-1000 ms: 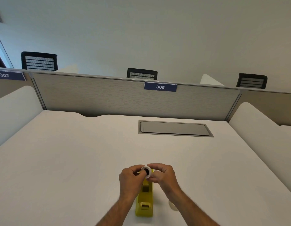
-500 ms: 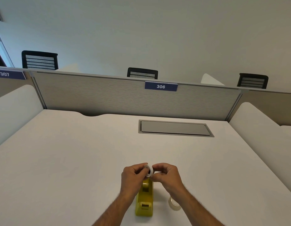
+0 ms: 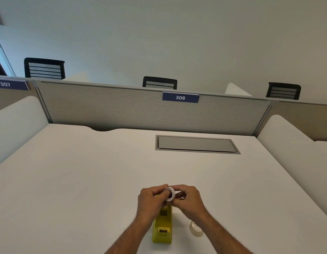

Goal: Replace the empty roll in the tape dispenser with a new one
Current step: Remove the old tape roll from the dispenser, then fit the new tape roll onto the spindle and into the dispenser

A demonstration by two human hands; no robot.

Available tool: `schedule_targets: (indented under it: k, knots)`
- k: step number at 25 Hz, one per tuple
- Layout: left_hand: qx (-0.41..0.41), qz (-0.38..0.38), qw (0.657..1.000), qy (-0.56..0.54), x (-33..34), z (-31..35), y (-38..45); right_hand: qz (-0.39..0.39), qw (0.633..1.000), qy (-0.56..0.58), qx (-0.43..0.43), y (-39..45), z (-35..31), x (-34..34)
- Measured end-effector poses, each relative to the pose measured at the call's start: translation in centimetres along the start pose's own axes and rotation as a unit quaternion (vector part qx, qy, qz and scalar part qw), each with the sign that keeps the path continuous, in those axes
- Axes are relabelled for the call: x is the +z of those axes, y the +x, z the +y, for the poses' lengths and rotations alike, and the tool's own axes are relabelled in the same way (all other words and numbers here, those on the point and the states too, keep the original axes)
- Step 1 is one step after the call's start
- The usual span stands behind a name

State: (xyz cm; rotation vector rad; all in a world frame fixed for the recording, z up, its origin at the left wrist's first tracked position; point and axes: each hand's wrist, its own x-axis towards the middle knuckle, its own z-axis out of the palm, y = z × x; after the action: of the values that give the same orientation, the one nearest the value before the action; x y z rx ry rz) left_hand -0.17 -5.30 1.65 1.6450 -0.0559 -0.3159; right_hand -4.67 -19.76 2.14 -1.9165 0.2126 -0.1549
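From the head view, both hands met above the far end of a yellow dispenser [image 3: 162, 228] that stood on the white worktop [image 3: 71, 180], its long axis running away from the person. The left hand [image 3: 151, 200] and the right hand [image 3: 188, 199] together held a small white ring, the core [image 3: 170, 194], raised just over the dispenser and turned so its dark hole faced partly toward the camera. The left fingers [image 3: 161, 196] were pinched on the near side of the core, with the thumb at its hole; the right fingers [image 3: 181, 193] were curled against its far side. Whether the core carried any tape could not be told. A clear roll [image 3: 195, 230] lay on the worktop just right of the dispenser's near end, partly hidden behind the right forearm and touching neither hand. Farther back a grey hatch [image 3: 196, 144] sat flush in the worktop. A grey partition [image 3: 122, 109] closed the far edge, bearing a blue label [image 3: 180, 97] that read 306, and three black chair backs showed above it.
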Motion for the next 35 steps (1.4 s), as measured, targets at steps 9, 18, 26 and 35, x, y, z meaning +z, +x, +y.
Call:
schedule_targets:
  k: [9,18,26,35]
  knots:
    - [0.030,-0.031,0.999,0.008,-0.5,0.2,-0.3,0.027,0.993,0.100,0.054,0.5,-0.7,0.1]
    - [0.082,-0.009,0.993,0.079,-0.8,0.2,-0.1,-0.044,0.973,0.194,0.114,-0.1,-2.4,-0.1]
    - [0.030,0.036,0.999,-0.001,-1.4,-0.2,0.3,0.114,0.979,0.063,0.159,1.0,0.8,-2.5]
    - [-0.004,0.008,0.999,-0.040,-1.4,-0.9,0.6,0.092,0.928,-0.268,0.242,0.8,4.7,-4.9]
